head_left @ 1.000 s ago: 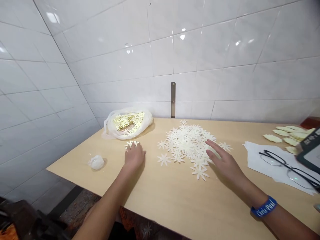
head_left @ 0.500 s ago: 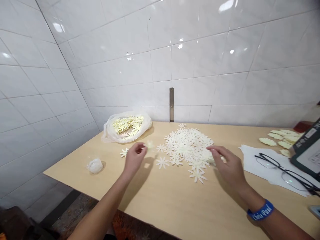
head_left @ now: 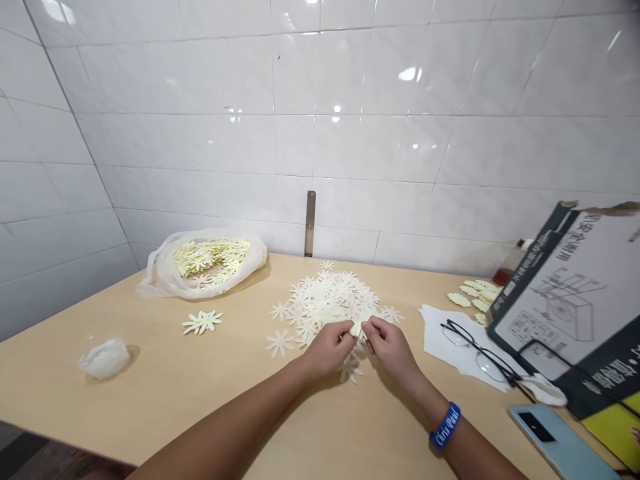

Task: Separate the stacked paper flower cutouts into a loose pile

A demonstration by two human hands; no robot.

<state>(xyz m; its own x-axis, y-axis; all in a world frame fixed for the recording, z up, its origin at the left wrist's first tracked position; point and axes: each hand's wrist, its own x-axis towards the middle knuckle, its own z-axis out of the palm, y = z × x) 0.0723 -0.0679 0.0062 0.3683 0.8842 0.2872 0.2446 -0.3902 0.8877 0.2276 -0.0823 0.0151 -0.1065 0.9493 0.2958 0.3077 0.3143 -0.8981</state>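
My left hand (head_left: 331,347) and my right hand (head_left: 389,343) meet at the near side of the pile. Between their pinched fingertips is a pale cream flower cutout (head_left: 357,329), partly hidden by the fingers. Just behind them spreads a heap of white flower-shaped cutouts (head_left: 330,297) with narrow petals. One loose white cutout (head_left: 280,343) lies to the left of the heap. Farther left, a few pale yellow flower cutouts (head_left: 203,322) lie together on the table. A blue wristband (head_left: 445,425) circles my right wrist.
An open plastic bag (head_left: 257,257) of yellowish flower cutouts sits back left, with a crumpled white bundle (head_left: 105,360) in front. At right are oval yellow pieces (head_left: 473,288), eyeglasses (head_left: 470,341) on white paper (head_left: 435,333), a large box (head_left: 555,300) and a phone (head_left: 560,437).
My left hand has moved right from beside the small yellow cutouts to join my right hand, and both now pinch one cutout. The view has turned right, bringing the box and phone into sight.
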